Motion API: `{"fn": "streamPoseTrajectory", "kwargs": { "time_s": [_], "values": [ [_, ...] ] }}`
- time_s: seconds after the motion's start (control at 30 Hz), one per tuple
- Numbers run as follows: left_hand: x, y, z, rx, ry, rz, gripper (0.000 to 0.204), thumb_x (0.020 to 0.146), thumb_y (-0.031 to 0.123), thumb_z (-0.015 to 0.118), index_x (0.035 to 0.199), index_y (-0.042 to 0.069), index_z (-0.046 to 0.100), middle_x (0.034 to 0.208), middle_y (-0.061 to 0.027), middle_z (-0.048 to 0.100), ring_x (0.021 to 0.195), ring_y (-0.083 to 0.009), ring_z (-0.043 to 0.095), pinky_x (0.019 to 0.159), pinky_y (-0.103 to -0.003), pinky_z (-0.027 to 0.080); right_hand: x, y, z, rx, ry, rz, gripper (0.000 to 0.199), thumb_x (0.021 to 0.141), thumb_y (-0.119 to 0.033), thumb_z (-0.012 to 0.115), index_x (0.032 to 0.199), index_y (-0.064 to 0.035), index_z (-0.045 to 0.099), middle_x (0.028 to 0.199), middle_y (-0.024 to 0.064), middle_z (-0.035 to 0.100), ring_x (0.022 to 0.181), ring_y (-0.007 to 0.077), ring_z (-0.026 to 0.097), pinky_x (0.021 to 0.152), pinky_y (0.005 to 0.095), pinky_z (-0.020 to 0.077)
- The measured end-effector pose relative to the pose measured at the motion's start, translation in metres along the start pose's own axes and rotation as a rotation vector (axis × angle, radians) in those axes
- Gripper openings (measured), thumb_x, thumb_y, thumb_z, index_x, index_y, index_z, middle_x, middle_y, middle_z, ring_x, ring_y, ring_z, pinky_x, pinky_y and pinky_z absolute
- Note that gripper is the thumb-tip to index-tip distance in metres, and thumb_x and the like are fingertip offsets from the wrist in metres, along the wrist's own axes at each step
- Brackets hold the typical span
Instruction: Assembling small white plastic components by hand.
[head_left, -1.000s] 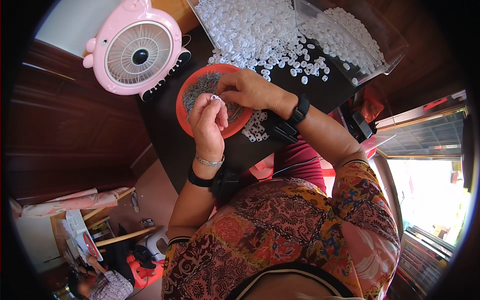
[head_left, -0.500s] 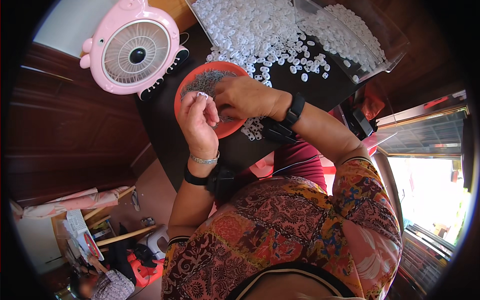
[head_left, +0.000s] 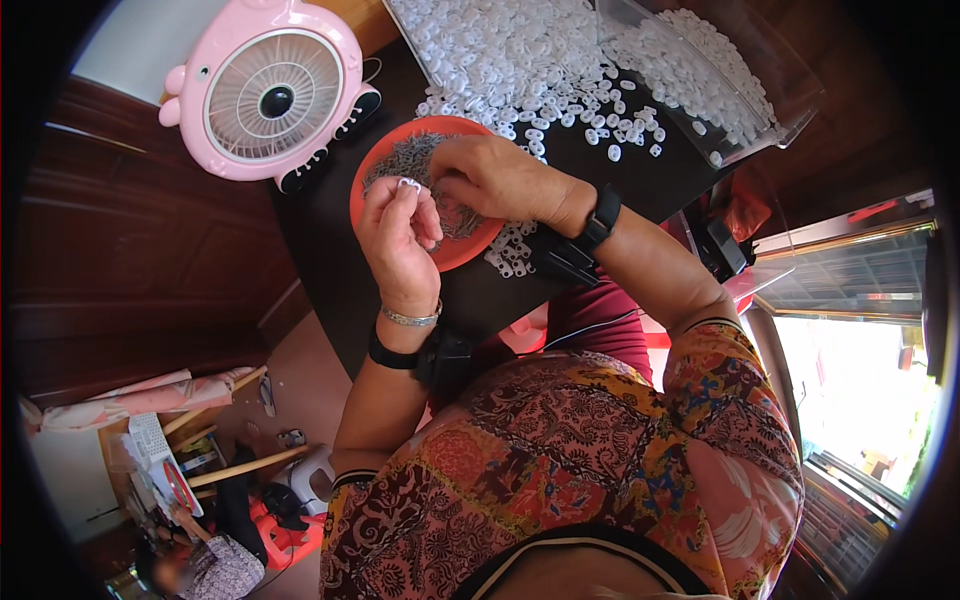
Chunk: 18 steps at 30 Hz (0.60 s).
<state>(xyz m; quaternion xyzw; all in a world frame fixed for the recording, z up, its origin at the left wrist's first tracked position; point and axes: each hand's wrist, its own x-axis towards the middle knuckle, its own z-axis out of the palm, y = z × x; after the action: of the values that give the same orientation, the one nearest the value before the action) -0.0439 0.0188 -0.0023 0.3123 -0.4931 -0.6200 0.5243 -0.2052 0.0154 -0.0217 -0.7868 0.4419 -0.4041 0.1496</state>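
My left hand point(head_left: 402, 240) is closed in a pinch over the near left side of an orange-red bowl point(head_left: 358, 205), with a small white oval plastic piece point(head_left: 408, 185) at its fingertips. Fine grey metal pins or screws point(head_left: 408, 156) fill the bowl in a tangled heap. My right hand point(head_left: 495, 178) reaches in from the right, its fingers bent together above the heap, close to the left fingertips. Whatever it pinches is too small or hidden to make out. Beside the bowl's near right edge lies a little pile of white pieces point(head_left: 512, 252), which seem to have grey pins in them.
A large heap of white oval pieces point(head_left: 510, 65) covers the far part of the dark table point(head_left: 325, 265). More fill a clear plastic box point(head_left: 790, 115) at the far right. A pink fan point(head_left: 340, 45) stands far left. Another person point(head_left: 225, 570) sits lower left.
My right fingers have lifted from deeper in the bowl and come up level with the left fingertips. The left hand keeps its pinch on the white piece.
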Motion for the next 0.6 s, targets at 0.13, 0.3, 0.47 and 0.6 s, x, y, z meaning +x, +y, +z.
{"fn": "streamPoseTrajectory", "kwargs": {
  "time_s": [0.13, 0.3, 0.47, 0.6],
  "values": [
    [-0.001, 0.000, 0.000, -0.001, -0.013, 0.000, 0.014, 0.089, 0.015, 0.049, 0.078, 0.006, 0.052, 0.062, -0.0012, 0.051, 0.047, -0.0065, 0.041, 0.044, -0.020, 0.028, 0.000, 0.000, 0.000, 0.142, -0.035, 0.088, 0.014, 0.079, -0.005, 0.059, 0.093, -0.0019, 0.060, 0.083, 0.0132, 0.061, 0.082, 0.0323, 0.060, 0.073, 0.0385, 0.0484],
    [-0.001, -0.001, 0.002, 0.008, -0.011, 0.002, 0.014, 0.089, 0.016, 0.050, 0.079, 0.006, 0.053, 0.062, -0.0011, 0.051, 0.047, -0.0065, 0.041, 0.044, -0.020, 0.028, -0.002, 0.002, 0.002, 0.069, 0.034, -0.023, 0.013, 0.081, -0.004, 0.058, 0.094, -0.0016, 0.061, 0.090, 0.0141, 0.059, 0.087, 0.0325, 0.059, 0.077, 0.0385, 0.0472],
    [-0.001, -0.004, 0.000, 0.013, -0.015, -0.002, 0.015, 0.089, 0.016, 0.050, 0.079, 0.006, 0.053, 0.062, -0.0010, 0.051, 0.048, -0.0066, 0.041, 0.044, -0.020, 0.028, -0.003, 0.003, 0.001, 0.071, 0.031, -0.003, 0.012, 0.082, -0.005, 0.058, 0.093, -0.0021, 0.061, 0.091, 0.0137, 0.059, 0.088, 0.0334, 0.058, 0.077, 0.0384, 0.0470],
    [-0.002, -0.004, 0.001, 0.013, -0.010, -0.024, 0.014, 0.089, 0.016, 0.050, 0.079, 0.005, 0.054, 0.062, -0.0011, 0.052, 0.049, -0.0065, 0.042, 0.045, -0.019, 0.029, -0.001, -0.001, -0.007, 0.082, 0.081, 0.001, 0.011, 0.082, -0.005, 0.059, 0.092, -0.0023, 0.062, 0.089, 0.0130, 0.061, 0.085, 0.0316, 0.061, 0.075, 0.0363, 0.0486]
  ]
}}
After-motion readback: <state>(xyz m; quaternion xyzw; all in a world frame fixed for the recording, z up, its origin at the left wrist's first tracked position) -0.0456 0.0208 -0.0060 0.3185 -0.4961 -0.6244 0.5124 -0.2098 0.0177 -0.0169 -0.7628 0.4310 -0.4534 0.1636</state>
